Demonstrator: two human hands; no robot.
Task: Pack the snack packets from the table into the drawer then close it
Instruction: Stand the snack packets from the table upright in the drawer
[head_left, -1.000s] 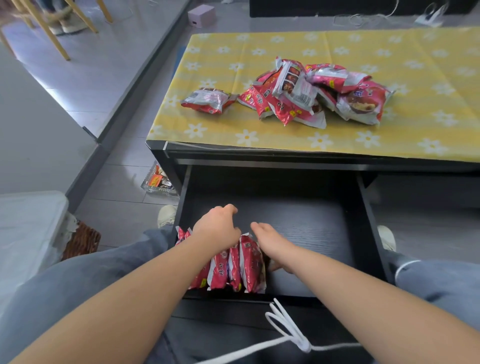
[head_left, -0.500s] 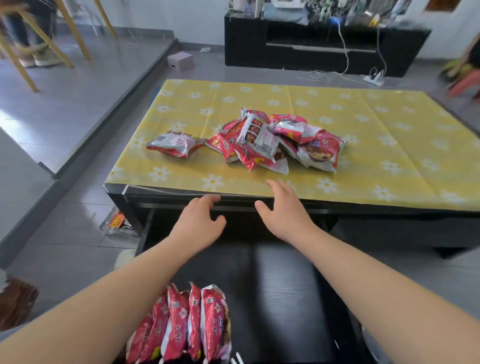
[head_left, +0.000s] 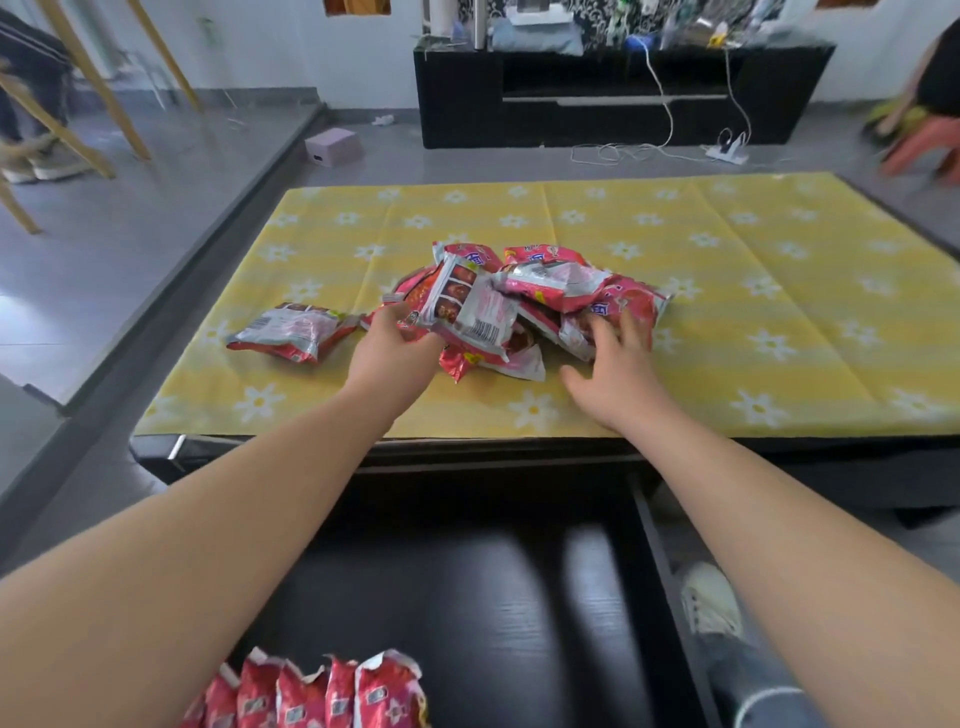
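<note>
Both hands worked the heap of snack packets (head_left: 519, 306) on the desk (head_left: 779, 312), likely to gather several at once. The left hand (head_left: 395, 348) had its grip pinching a packet at the heap's near-left edge; the right hand (head_left: 615, 358) lay spread, fingers on a packet (head_left: 618, 306) just beyond them. One stray packet (head_left: 291, 332) lay left of the left grip. The open drawer (head_left: 493, 597), below both wrists, held a standing row (head_left: 322, 696), probably to save room.

Bright even daylight; motion blur; wide-angle edge distortion.
</note>
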